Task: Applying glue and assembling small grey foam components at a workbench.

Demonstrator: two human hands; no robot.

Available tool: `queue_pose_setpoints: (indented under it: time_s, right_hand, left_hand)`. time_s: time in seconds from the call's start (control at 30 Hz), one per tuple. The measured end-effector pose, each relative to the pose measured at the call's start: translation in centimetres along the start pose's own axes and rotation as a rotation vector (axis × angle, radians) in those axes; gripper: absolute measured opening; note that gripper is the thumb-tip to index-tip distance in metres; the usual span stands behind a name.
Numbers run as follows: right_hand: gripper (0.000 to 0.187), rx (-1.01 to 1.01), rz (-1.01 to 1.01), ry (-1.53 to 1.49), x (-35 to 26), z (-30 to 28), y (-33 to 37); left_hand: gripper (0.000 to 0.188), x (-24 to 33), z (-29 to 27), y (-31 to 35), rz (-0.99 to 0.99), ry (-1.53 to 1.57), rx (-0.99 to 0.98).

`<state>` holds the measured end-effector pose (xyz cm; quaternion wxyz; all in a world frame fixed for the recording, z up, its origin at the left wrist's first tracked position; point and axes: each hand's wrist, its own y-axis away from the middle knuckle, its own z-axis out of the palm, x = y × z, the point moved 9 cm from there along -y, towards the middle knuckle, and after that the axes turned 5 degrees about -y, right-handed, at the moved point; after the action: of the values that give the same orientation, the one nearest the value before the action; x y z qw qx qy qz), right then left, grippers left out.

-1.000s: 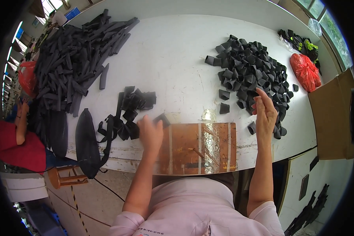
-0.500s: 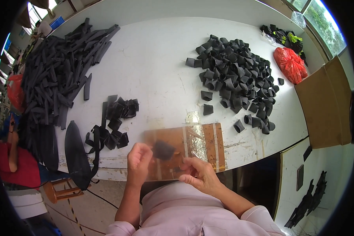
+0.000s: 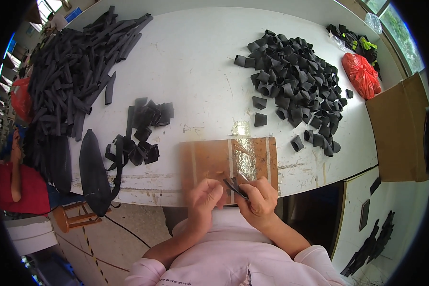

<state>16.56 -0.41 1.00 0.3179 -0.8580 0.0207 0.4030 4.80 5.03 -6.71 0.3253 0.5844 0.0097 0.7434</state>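
Note:
My right hand (image 3: 258,200) is closed on a small dark fabric piece (image 3: 237,188), gripped between thumb and fingers above the near edge of a brown board (image 3: 207,157). Beside it on the left, my left hand (image 3: 206,196) has its fingers curled in toward the thumb, slightly blurred. Whatever those fingertips may pinch is hidden. The board has pale tape strips and a shiny, crinkled band of clear tape (image 3: 245,162) across it. Left of the board lies a loose cluster of flat black pieces (image 3: 150,114).
Long black strips (image 3: 66,71) are heaped at the far left, short black tubes (image 3: 295,81) at the right. A red plastic bag (image 3: 361,76) and a cardboard box (image 3: 399,128) stand on the right. A dark oval piece (image 3: 94,171) overhangs the front edge. A person in red (image 3: 21,190) sits at left.
Both hands have come closer together. The dark piece, earlier by my left fingertips, is now in my right hand. The view has shifted slightly.

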Motion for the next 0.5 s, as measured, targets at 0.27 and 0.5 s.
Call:
queue_pose_setpoints:
  time_s: [0.27, 0.5]
  right_hand:
    - [0.037, -0.098, -0.219, 0.237, -1.0, 0.3, 1.0]
    - [0.037, -0.266, 0.266, -0.196, 0.9, 0.8, -0.5]
  left_hand:
    - [0.011, -0.1, 0.7, -0.6, -0.177, 0.036, -0.057]
    - [0.006, 0.5, 0.5, -0.5, -0.053, -0.171, -0.047]
